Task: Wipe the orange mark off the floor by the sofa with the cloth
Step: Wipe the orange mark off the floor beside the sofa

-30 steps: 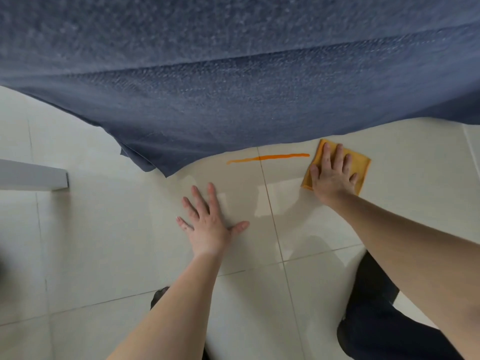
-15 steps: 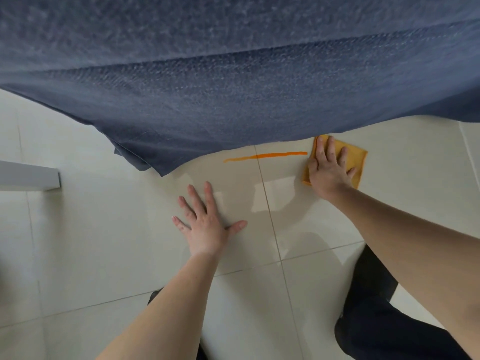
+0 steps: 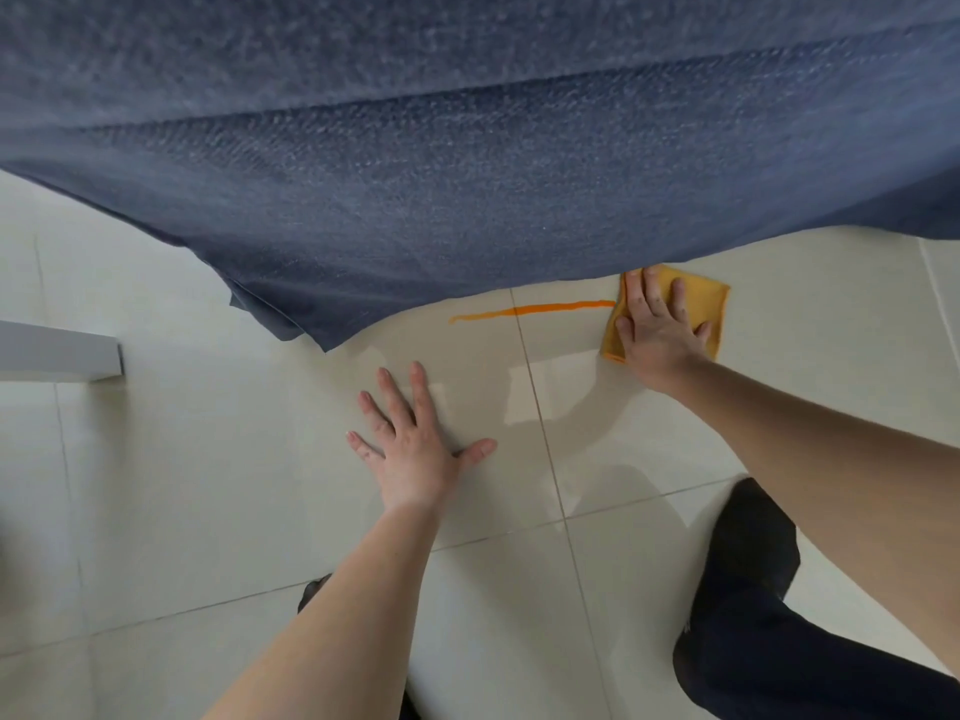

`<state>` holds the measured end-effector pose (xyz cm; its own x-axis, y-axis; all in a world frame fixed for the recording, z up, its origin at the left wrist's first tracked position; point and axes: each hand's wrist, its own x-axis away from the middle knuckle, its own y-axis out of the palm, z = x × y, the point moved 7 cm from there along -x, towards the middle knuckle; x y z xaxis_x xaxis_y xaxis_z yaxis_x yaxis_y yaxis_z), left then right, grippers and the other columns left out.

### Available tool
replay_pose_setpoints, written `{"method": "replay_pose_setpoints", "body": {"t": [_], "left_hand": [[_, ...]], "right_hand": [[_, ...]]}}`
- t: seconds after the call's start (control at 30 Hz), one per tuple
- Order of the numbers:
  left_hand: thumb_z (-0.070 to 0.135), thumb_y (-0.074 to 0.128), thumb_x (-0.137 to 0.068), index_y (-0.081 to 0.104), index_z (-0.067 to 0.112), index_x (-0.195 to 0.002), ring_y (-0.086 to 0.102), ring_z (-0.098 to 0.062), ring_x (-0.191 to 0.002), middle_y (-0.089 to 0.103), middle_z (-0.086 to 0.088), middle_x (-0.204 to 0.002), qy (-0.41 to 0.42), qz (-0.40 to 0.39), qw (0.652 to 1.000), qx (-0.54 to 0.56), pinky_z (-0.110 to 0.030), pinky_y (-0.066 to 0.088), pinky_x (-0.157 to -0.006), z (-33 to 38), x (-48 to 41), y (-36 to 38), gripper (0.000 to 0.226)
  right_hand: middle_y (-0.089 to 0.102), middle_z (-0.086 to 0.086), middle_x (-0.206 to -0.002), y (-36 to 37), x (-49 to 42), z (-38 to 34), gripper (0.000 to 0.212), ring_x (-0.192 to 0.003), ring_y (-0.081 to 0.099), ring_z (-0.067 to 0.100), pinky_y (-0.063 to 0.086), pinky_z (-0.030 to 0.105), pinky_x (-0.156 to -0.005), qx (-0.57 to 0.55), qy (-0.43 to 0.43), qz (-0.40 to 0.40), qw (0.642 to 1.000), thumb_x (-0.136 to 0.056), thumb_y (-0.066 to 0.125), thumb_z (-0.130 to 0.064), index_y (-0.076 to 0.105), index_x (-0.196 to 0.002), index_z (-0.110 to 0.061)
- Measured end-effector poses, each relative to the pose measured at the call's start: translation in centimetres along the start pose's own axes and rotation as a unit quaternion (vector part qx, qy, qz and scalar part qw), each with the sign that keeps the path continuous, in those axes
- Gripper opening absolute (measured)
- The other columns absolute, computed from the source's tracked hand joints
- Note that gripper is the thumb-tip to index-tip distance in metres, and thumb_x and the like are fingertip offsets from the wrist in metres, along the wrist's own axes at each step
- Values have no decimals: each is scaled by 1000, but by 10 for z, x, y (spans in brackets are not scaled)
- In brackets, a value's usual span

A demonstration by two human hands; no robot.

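At right of centre, the right hand presses flat, fingers spread, on the cloth, which touches the mark's right end. The left hand lies splayed on the floor at centre, holding nothing, below the sofa.

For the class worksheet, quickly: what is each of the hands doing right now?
Left hand: open, flat on the floor, holding nothing.
Right hand: open, fingers spread, pressing the cloth on the floor at the mark's right end.

Blue flecked sofa, pale floor, orange mark, yellow-orange cloth
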<state>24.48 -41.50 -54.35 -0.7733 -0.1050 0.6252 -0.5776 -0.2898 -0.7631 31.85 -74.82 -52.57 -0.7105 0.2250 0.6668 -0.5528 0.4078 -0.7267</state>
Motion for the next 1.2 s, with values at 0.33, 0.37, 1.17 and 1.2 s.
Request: {"method": "replay_pose_setpoints", "body": {"t": [0.33,0.37,1.17,1.2], "left_hand": [[96,55,-70,-34,35,-161,-28,-43,-159,-36,-8,-171,-1,1,1000,-4,-75,-2,-124,1,1,0,141],[96,55,-70,-34,35,-161,-28,-43,-159,-36,-8,-171,-2,0,1000,-5,-75,-2,-124,0,1,0,141],[97,53,-70,-35,35,-160,-29,-43,-158,-38,-7,-171,-1,-2,1000,-3,-76,-2,-123,0,1,0,141],[97,54,-71,-35,34,-161,-29,-43,-158,-38,-7,-171,0,-1,1000,-2,-76,-2,-123,0,1,0,141]], "right_hand": [[-23,-17,-169,0,-1,6,66,-157,-18,25,8,74,-118,11,0,-21,1000,-109,23,-49,-18,-160,-41],[-22,-16,-169,-3,-5,2,66,-157,-18,26,8,75,-117,3,10,-22,1000,-109,23,-48,-17,-161,-39],[-25,-21,-167,21,27,21,71,-157,-18,23,9,69,-121,62,-46,-36,996,-106,24,-57,-24,-157,-46],[-24,-20,-167,18,23,23,72,-157,-17,23,10,70,-120,56,-42,-37,997,-106,26,-57,-23,-157,-46]]}}
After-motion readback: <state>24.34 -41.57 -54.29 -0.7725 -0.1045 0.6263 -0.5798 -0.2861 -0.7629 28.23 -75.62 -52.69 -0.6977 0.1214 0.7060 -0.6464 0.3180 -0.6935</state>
